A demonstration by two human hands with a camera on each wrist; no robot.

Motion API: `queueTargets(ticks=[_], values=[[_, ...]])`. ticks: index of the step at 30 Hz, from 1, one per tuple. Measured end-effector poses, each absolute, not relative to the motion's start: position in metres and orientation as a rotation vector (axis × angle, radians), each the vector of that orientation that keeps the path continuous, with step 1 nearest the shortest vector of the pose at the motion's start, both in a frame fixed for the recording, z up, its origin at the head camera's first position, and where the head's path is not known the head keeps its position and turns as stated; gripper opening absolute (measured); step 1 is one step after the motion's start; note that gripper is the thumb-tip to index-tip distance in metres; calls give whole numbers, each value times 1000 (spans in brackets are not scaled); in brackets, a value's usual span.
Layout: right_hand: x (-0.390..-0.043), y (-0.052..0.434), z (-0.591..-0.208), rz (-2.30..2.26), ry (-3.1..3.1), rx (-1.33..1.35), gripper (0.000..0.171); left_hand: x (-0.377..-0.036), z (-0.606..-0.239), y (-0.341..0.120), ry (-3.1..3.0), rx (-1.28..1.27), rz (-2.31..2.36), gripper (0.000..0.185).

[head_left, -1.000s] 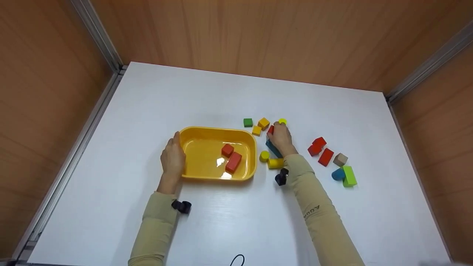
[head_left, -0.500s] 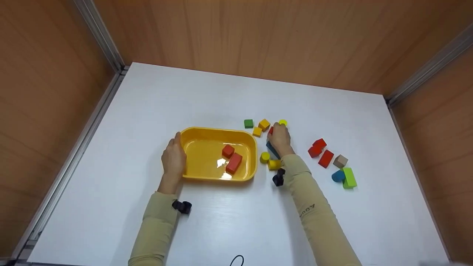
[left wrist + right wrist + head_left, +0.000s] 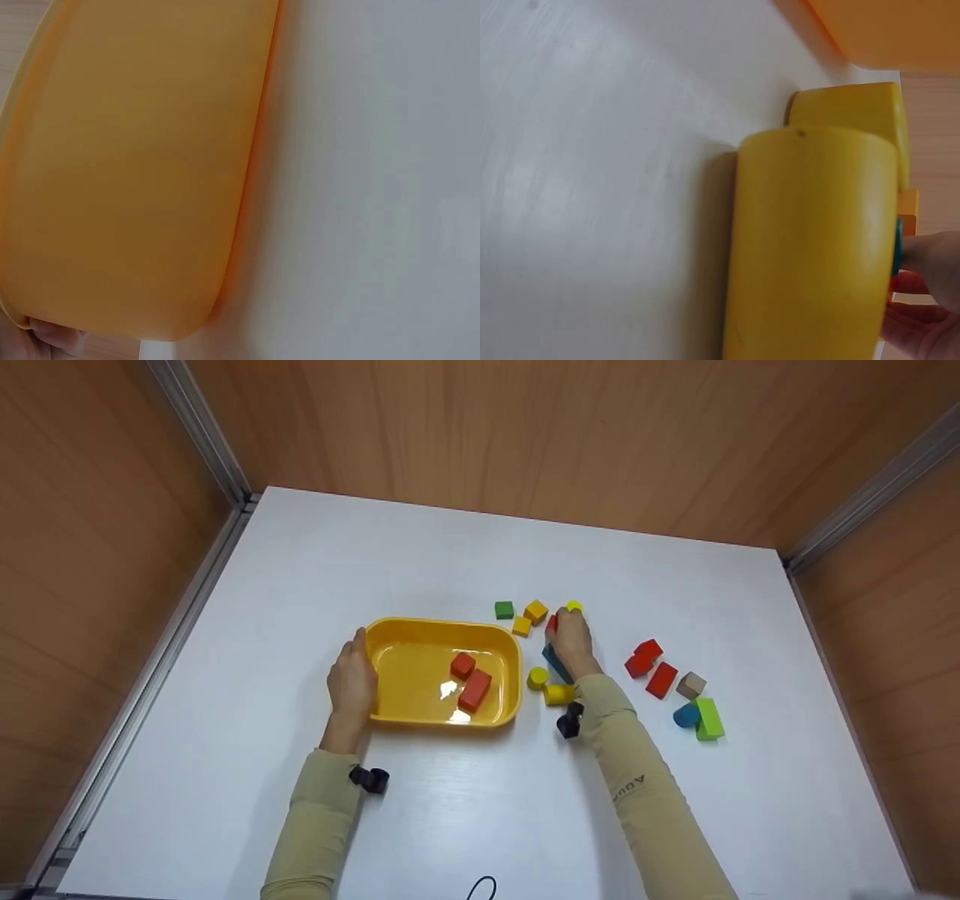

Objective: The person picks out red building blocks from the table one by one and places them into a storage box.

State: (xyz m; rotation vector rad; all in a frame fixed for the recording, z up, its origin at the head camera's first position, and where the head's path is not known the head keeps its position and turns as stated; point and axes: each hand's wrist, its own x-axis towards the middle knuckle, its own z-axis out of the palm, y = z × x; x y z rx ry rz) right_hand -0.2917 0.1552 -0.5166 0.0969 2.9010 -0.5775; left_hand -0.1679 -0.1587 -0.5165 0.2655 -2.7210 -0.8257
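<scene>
In the head view my left hand (image 3: 351, 679) grips the left end of a yellow plastic tray (image 3: 442, 621); in the left wrist view its fingertips (image 3: 60, 336) show under the rim. Two red blocks, a cube (image 3: 463, 665) and a longer one (image 3: 474, 691), lie inside the tray. Right of it, my right hand (image 3: 572, 641) pinches a red block (image 3: 552, 623), mostly hidden by the fingers. Under that hand lies a dark blue block (image 3: 556, 664). A yellow cylinder (image 3: 814, 247) fills the middle of the right wrist view, with a shorter yellow cylinder (image 3: 847, 109) beyond it.
Near the right hand lie a green block (image 3: 503, 610), two orange-yellow cubes (image 3: 535, 611) and a bright yellow piece (image 3: 574, 605). Farther right are several red blocks (image 3: 661, 679), a plain wooden block (image 3: 691, 684), a blue cylinder (image 3: 685, 715) and a light green block (image 3: 709, 719). Wooden panels (image 3: 487, 435) border the table.
My right hand shifts slightly left, then slightly right again, the red block staying at its fingertips. My left hand and the tray stay where they were.
</scene>
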Motion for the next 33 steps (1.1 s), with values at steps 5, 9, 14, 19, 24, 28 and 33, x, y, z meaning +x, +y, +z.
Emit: queueTargets(ticks=[5, 9, 14, 19, 24, 28, 33], values=[[-288, 158, -511, -658, 2924, 70, 35, -166, -515, -159, -2693, 233, -825, 37], [-285, 159, -507, -720, 2893, 87, 38, -166, -515, -160, -2691, 238, -830, 37], [-281, 159, -502, -762, 2877, 82, 42, -166, -515, -160, -2712, 258, -846, 38], [-272, 158, -494, -830, 2923, 3, 40, -166, -515, -160, -2718, 261, -847, 38], [-261, 155, -487, -910, 2926, -39, 39, -166, -514, -161, -2725, 263, -829, 37], [-254, 152, -480, -974, 2929, -75, 39, -166, -514, -161, -2739, 281, -830, 38], [-243, 148, -473, -993, 3001, -204, 38, -167, -514, -161, -2754, 285, -835, 38]])
